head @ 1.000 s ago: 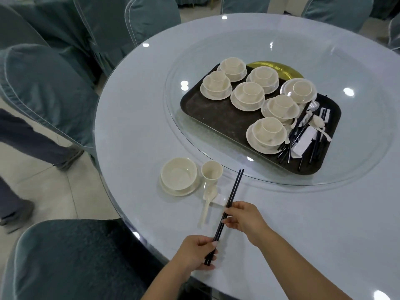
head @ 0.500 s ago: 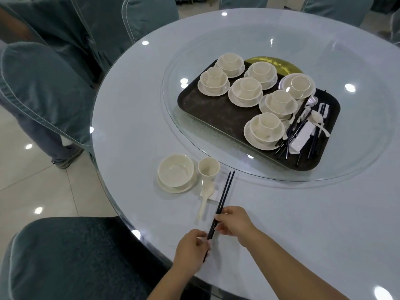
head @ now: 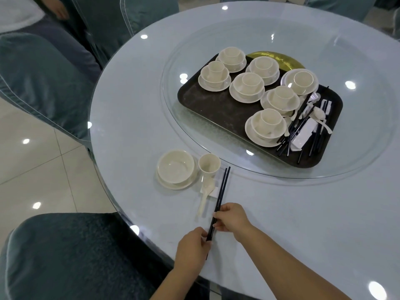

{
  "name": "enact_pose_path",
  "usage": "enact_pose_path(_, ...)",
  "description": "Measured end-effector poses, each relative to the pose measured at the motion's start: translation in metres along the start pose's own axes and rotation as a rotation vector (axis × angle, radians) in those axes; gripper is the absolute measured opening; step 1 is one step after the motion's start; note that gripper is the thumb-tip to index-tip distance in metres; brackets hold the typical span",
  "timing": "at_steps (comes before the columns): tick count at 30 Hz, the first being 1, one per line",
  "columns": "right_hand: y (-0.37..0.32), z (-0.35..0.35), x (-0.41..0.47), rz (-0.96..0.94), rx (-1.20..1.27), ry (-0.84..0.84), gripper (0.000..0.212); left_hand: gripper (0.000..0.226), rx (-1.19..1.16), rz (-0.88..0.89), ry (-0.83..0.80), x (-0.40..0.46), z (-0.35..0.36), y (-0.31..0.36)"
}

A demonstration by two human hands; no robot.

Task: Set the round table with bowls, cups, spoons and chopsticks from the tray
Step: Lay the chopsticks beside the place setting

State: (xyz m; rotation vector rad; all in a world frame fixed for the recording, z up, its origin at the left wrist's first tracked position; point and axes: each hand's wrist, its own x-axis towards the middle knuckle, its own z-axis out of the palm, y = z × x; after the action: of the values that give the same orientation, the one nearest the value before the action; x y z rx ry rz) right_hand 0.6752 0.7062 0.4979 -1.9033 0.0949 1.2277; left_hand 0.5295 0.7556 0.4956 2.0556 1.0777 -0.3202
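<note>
Chopsticks (head: pixel 220 195) pulled nearer table edge; both hands' fingers (head: pixel 216 217) still pinching them.

Both hands hold a pair of black chopsticks (head: pixel 220 197) near the edge of the pale tabletop (head: pixel 134 109): the left hand (head: pixel 192 247) pinches the near end, the right hand (head: pixel 231 217) grips them just above. Their tips lie beside a cream cup (head: pixel 209 164), a spoon (head: pixel 205 192) and a bowl (head: pixel 175 166) on its saucer. On the glass turntable (head: pixel 357 148) a dark tray (head: pixel 216 107) carries seven stacked bowl-and-cup sets, spoons and more chopsticks.
</note>
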Motion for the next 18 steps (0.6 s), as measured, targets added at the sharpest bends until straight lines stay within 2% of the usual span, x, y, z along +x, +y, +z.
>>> enact_pose_path(6, -0.0002, 0.0027, 0.0016, -0.006, 0.006, 0.011, 0.014, 0.018, 0.040, 0.018, 0.012, 0.0036, 0.0028, -0.0015)
enact_pose_path(18, 0.0043, -0.0029, 0.0026, -0.032, -0.027, 0.033, 0.014, 0.020, 0.052, 0.012, -0.006, 0.0090, 0.0018, 0.0005)
